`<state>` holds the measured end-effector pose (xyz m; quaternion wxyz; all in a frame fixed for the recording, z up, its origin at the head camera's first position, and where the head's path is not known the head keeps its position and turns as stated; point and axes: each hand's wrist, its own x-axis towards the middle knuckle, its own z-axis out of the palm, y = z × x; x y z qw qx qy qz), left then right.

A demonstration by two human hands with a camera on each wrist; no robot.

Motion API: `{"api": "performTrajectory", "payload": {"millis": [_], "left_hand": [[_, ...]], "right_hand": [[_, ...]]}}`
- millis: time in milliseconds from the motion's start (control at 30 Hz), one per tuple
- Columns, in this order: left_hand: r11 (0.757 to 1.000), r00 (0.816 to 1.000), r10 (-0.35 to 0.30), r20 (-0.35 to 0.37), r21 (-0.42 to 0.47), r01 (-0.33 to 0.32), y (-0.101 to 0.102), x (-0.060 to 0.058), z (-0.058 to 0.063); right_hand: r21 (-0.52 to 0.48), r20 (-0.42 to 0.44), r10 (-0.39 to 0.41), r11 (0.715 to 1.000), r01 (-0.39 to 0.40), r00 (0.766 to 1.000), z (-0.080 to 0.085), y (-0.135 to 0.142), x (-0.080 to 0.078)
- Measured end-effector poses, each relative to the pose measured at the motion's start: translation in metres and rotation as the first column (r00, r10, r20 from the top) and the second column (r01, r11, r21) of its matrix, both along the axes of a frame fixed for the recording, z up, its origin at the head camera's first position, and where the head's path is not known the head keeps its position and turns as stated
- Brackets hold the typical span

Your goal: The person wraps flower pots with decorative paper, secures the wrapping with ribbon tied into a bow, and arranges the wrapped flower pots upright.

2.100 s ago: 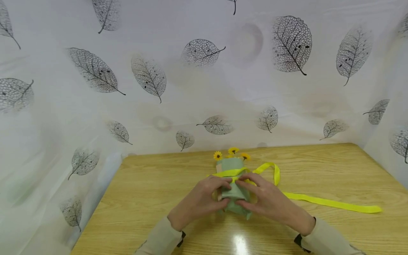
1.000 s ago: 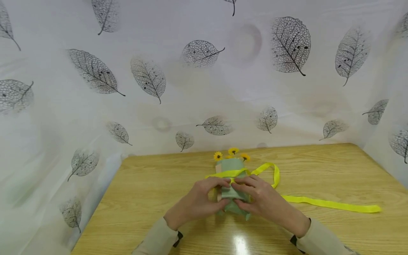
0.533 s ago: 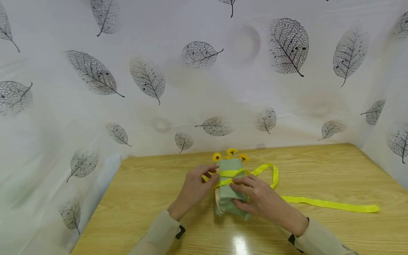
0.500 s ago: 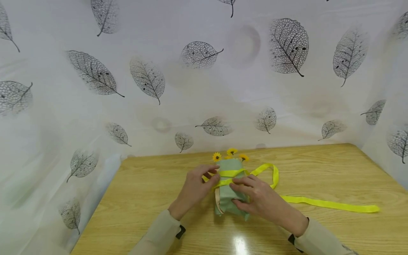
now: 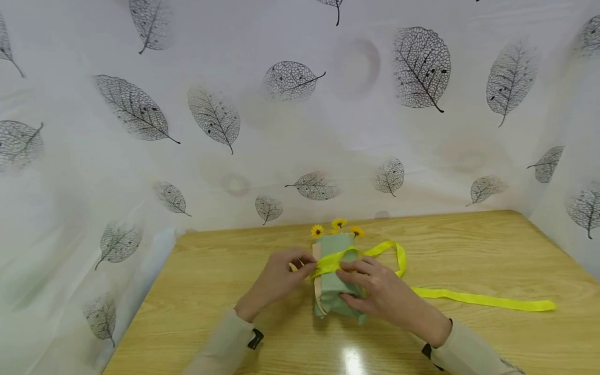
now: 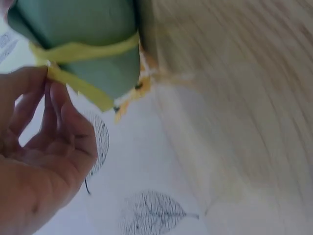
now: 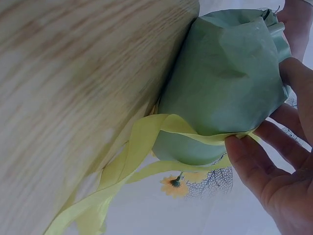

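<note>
A small bouquet (image 5: 334, 286) in green wrapping paper lies on the table, its yellow flowers (image 5: 339, 223) at the far end. Yellow ribbon (image 5: 329, 263) crosses its middle, with a second strand close by. At the bouquet's left edge my left hand (image 5: 276, 278) pinches the ribbon between thumb and fingertips; the left wrist view shows this pinch on the ribbon (image 6: 88, 91). My right hand (image 5: 382, 286) grips the bouquet from the right. In the right wrist view its fingertips (image 7: 238, 144) press the ribbon against the paper, and its thumb bears on the wrapping.
A ribbon loop (image 5: 400, 258) stands to the right of the bouquet, and a long ribbon tail (image 5: 485, 299) stretches right over the wooden table (image 5: 211, 260). Behind and at the sides hangs a white leaf-print sheet (image 5: 300, 135).
My left hand has left the bouquet's front for its left edge and now pinches the ribbon there. The ribbon strands have come together across the front. My right hand stays nearly in place.
</note>
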<state>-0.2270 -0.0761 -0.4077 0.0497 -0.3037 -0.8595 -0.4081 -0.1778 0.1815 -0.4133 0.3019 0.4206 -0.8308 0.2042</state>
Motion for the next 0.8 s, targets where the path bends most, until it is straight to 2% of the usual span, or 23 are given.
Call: {"api": "performTrajectory", "payload": {"millis": [233, 433, 600, 800], "left_hand": [[0.995, 0.999, -0.050, 0.019, -0.083, 0.052, -0.029, 0.004, 0.003], [0.988, 0.997, -0.077, 0.003, -0.132, 0.077, -0.051, 0.004, -0.001], [0.984, 0.999, -0.050, 0.001, -0.171, 0.049, -0.070, 0.005, -0.004], [0.971, 1.000, 0.023, -0.004, -0.236, -0.023, -0.090, 0.005, -0.004]], "right_hand": [[0.011, -0.010, -0.016, 1.000, 0.016, 1.000, 0.000, 0.000, 0.001], [0.007, -0.030, -0.013, 1.000, 0.013, 0.999, 0.000, 0.000, 0.000], [0.001, -0.041, 0.000, 1.000, 0.000, 0.999, -0.001, 0.000, 0.000], [-0.003, -0.032, 0.021, 1.000, -0.021, 0.999, -0.001, 0.002, 0.000]]}}
